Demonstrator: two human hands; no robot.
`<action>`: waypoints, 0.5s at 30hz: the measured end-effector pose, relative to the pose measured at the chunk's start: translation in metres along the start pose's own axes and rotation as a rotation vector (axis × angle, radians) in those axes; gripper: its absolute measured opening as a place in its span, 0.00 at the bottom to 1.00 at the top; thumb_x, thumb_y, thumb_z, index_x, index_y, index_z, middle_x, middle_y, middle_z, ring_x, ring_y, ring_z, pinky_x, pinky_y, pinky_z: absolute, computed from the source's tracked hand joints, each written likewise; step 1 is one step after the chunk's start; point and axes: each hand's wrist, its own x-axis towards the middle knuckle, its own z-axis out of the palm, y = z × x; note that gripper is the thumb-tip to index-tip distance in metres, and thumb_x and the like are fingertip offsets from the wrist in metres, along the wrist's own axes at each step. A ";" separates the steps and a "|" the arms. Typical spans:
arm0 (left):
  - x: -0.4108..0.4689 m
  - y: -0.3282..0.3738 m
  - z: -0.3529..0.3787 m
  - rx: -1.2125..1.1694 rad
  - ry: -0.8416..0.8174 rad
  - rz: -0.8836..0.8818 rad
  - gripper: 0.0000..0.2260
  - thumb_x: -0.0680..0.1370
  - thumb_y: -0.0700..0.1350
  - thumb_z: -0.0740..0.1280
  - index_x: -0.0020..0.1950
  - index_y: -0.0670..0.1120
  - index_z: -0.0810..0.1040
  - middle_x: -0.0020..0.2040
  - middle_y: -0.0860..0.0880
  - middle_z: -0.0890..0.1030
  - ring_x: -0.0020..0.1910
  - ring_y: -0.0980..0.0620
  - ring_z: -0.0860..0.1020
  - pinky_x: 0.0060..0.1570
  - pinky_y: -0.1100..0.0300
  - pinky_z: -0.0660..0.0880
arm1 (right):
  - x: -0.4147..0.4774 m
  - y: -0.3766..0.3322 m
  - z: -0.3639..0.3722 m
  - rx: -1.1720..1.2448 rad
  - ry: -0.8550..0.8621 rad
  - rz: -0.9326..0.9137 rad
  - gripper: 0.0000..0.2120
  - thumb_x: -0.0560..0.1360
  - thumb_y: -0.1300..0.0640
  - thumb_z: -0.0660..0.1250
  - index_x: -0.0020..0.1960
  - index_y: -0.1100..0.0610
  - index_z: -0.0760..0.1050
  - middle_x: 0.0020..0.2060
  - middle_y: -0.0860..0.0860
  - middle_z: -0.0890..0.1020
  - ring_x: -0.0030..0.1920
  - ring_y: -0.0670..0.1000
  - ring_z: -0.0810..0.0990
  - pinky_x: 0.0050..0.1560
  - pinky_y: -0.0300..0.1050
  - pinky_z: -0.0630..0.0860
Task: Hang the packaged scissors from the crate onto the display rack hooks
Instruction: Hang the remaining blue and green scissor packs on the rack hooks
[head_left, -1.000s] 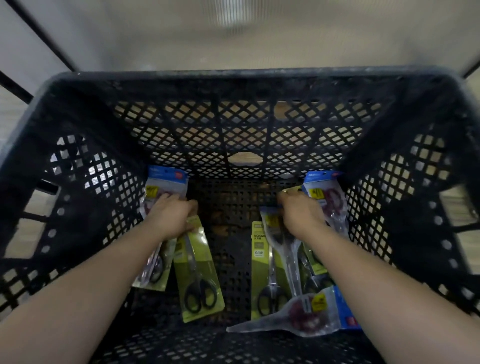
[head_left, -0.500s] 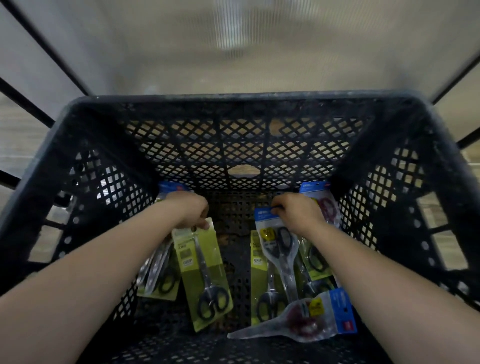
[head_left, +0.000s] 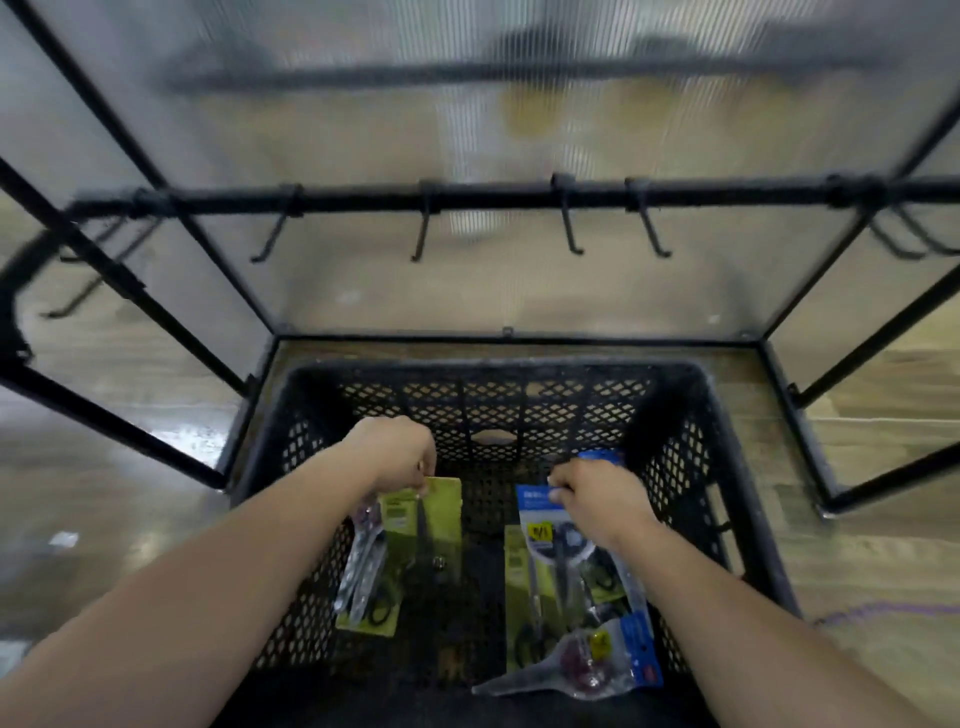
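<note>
Two hands inside crate (head_left: 488, 364): L hand (head_left: 397, 452) pinches green pack (head_left: 441, 514) by top edge, R hand (head_left: 597, 499) grips blue pack (head_left: 535, 501) at top; forearms slope down into crate.

One crate (head_left: 493, 365), eight scissor packs (head_left: 597, 662), two hands (head_left: 397, 452).

Up top it's all smear: the upper rail (head_left: 467, 78) and the shapes above it blur beyond telling. The right hand (head_left: 597, 499) covers part of the blue pack (head_left: 535, 506), the left hand (head_left: 400, 452) hides a far corner of the green pack (head_left: 447, 525), print on both too small to read. Both forearms (head_left: 156, 623) run off the near edge.
</note>
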 end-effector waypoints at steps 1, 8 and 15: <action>-0.019 0.001 -0.022 -0.007 0.011 0.006 0.12 0.74 0.53 0.69 0.56 0.53 0.80 0.57 0.52 0.81 0.57 0.49 0.77 0.49 0.58 0.73 | -0.015 -0.009 -0.021 0.017 -0.006 0.003 0.08 0.79 0.50 0.60 0.50 0.50 0.77 0.49 0.49 0.81 0.51 0.54 0.79 0.45 0.47 0.75; -0.154 -0.001 -0.191 -0.063 0.040 0.017 0.11 0.74 0.56 0.68 0.53 0.54 0.81 0.55 0.54 0.80 0.58 0.52 0.76 0.50 0.56 0.73 | -0.105 -0.093 -0.202 0.092 0.173 -0.068 0.10 0.80 0.50 0.59 0.52 0.50 0.78 0.48 0.49 0.81 0.51 0.53 0.79 0.45 0.47 0.74; -0.270 -0.010 -0.344 -0.100 0.097 0.010 0.07 0.77 0.51 0.65 0.52 0.52 0.81 0.54 0.52 0.80 0.54 0.51 0.77 0.47 0.58 0.72 | -0.173 -0.159 -0.378 0.106 0.241 -0.065 0.09 0.78 0.52 0.59 0.51 0.50 0.78 0.46 0.49 0.82 0.49 0.52 0.79 0.39 0.44 0.67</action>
